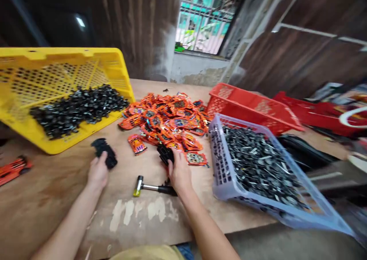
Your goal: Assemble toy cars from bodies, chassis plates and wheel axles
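My left hand (98,172) grips a black toy car chassis (101,147) over the left part of the table, close to the yellow crate. My right hand (180,172) is closed around another black toy car chassis (165,154) at the front of a heap of orange toy car bodies (172,117). A hammer (150,186) with a metal and yellow head lies just below; its dark handle runs under my right wrist. One loose orange car body (137,144) rests at the near left side of the heap.
A tilted yellow crate (123,67) with small black parts stands left. To the right, a pale purple basket (222,193) holds black wheels and metal pins, with a red basket (252,103) behind. An orange toy car (14,170) sits at the far left of the wooden table (57,199).
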A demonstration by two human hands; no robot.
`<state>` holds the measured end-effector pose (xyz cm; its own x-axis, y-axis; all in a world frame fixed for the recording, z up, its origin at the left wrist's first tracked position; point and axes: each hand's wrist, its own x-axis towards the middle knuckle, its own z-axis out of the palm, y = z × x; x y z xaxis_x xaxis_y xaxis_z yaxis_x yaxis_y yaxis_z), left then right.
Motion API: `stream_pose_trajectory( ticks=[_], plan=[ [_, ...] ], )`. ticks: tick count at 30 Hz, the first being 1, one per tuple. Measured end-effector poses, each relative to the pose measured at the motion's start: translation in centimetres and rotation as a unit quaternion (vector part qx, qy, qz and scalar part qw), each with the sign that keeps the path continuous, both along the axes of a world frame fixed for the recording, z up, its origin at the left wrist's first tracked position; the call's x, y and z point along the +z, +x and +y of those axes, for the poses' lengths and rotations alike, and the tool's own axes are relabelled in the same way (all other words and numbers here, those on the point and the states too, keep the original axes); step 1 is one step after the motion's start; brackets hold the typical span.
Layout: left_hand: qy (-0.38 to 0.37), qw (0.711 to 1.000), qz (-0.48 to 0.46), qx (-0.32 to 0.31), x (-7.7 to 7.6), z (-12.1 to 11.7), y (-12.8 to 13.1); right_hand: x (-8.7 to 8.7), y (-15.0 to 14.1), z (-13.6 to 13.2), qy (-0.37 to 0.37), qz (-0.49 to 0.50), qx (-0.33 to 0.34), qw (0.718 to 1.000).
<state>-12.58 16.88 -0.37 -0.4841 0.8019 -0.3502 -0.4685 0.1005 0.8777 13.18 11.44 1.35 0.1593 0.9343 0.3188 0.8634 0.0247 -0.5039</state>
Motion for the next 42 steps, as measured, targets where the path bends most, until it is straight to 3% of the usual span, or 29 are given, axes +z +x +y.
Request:
stream_pose_trajectory(
  ticks=[2,4,7,9,11,14,18,21,26,29,32,34,36,39,42],
  plan=[
    [0.002,1.000,-0.002,-0.009,-1.1,-0.3,0.8,-0.8,-1.8,-1.7,0.013,0.066,0.055,0.996],
    [0.015,1.000,-0.005,-0.022,-1.9,-0.5,1.7,-1.4,-3.8,-3.8,0.016,0.116,0.169,0.979],
    [0.039,0.998,-0.009,-0.043,-1.8,-0.4,2.5,-2.8,-5.7,-6.2,-0.041,0.099,0.304,0.947],
    [0.062,0.996,-0.014,-0.070,-1.1,-0.1,3.0,-3.8,-5.4,-6.1,-0.053,0.093,0.285,0.952],
    [0.089,0.989,-0.027,-0.118,-0.1,0.0,4.2,-4.0,-4.0,-4.5,-0.004,0.157,0.185,0.970],
    [0.102,0.968,-0.087,-0.214,1.5,-0.3,7.9,-2.7,-1.4,-1.2,0.093,0.279,0.027,0.955],
    [0.100,0.936,-0.193,-0.278,3.2,-1.3,13.5,-0.2,-0.1,1.2,0.121,0.248,0.045,0.960],
    [0.125,0.924,-0.216,-0.289,4.0,-1.6,14.5,0.4,-0.2,1.4,0.130,0.204,0.053,0.969],
    [0.135,0.928,-0.197,-0.287,4.5,-2.0,11.8,0.3,-0.4,1.5,0.119,0.147,0.121,0.974],
    [0.147,0.935,-0.144,-0.288,3.5,-2.1,9.3,0.0,-0.7,1.3,0.139,0.116,0.153,0.971],
    [0.132,0.951,0.071,-0.269,1.4,-2.4,5.8,-1.2,-1.2,-0.1,0.130,0.090,0.184,0.970],
    [0.099,0.926,0.257,-0.258,-0.1,-2.7,3.3,-2.9,-1.3,-1.6,0.091,0.063,0.259,0.960],
    [0.074,0.889,0.376,-0.251,-0.9,-2.4,0.9,-4.9,-1.3,-2.9,0.066,0.055,0.317,0.945],
    [0.046,0.864,0.449,-0.222,0.1,0.2,-2.6,-6.9,-1.2,-4.1,0.087,0.053,0.288,0.952],
    [0.016,0.840,0.519,-0.161,3.2,5.5,-6.7,-6.7,-1.3,-4.8,0.113,0.051,0.212,0.969]
  ],
)
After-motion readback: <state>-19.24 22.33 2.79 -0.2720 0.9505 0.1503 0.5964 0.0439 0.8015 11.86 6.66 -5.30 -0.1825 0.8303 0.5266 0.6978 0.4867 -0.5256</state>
